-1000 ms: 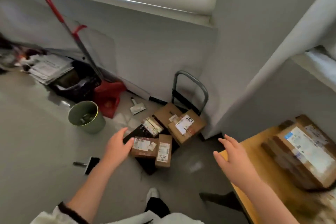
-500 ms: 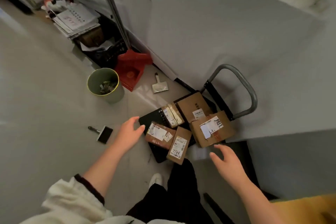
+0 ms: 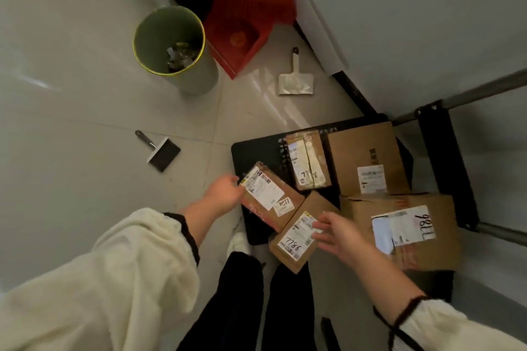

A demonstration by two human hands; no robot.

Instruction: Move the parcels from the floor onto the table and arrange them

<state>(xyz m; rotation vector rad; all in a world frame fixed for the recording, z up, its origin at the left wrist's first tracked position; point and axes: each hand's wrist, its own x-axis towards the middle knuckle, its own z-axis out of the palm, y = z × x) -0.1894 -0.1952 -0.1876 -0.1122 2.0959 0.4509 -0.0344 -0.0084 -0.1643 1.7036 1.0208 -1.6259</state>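
Note:
Several brown cardboard parcels lie on a black trolley platform (image 3: pixel 256 151) on the floor. My left hand (image 3: pixel 224 194) touches the left end of a small parcel with a long white label (image 3: pixel 281 208), which sits tilted with that end raised. My right hand (image 3: pixel 340 235) hovers with fingers spread over the right side of a small parcel marked 7786 (image 3: pixel 291 248). Behind them lie a narrow taped parcel (image 3: pixel 308 159) and a medium box (image 3: pixel 362 151). A large box (image 3: pixel 422 242) sits to the right. The table is out of view.
A green bin (image 3: pixel 171 43) and a red dustpan (image 3: pixel 245 25) stand at the back near the wall. A white scraper (image 3: pixel 296 82) and a small black brush (image 3: pixel 162 152) lie on the tiles. The trolley's grey handle (image 3: pixel 484 85) rises at right. My legs stand below the parcels.
The view has tilted down and closer to the trolley, and the table has left the view. Both hands have moved in onto the two small front parcels.

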